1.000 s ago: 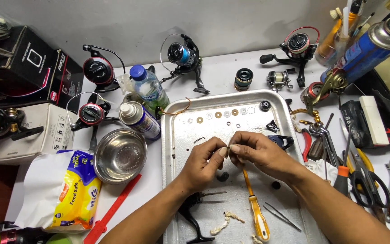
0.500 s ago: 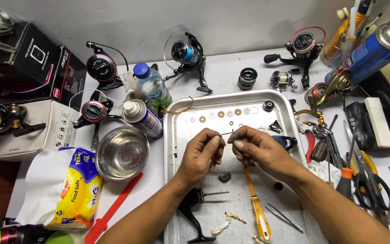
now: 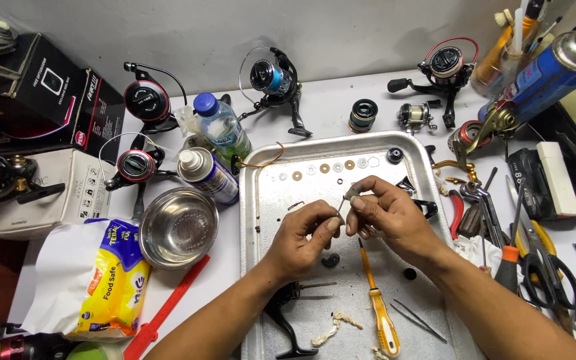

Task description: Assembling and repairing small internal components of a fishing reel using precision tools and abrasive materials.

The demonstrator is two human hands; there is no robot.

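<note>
Over the tray (image 3: 271, 200), your left hand (image 3: 305, 237) and right hand (image 3: 385, 217) meet fingertip to fingertip, both pinching a small grey part (image 3: 353, 195) with a thin pin between them, with washers (image 3: 331, 168) just beyond your knuckles and a screwdriver (image 3: 378, 303) under your right wrist.

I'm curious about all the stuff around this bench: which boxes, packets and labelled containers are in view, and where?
Black box: far left, rectangular, black with red trim.
White box: left, below the black one, small grey symbols.
Plastic packet: lower left, white, yellow and blue.
Spray can: beside the metal tray, white cap, blue-grey label.
Water bottle: behind it, clear, blue cap.
Gas canister: upper right, blue.
</note>
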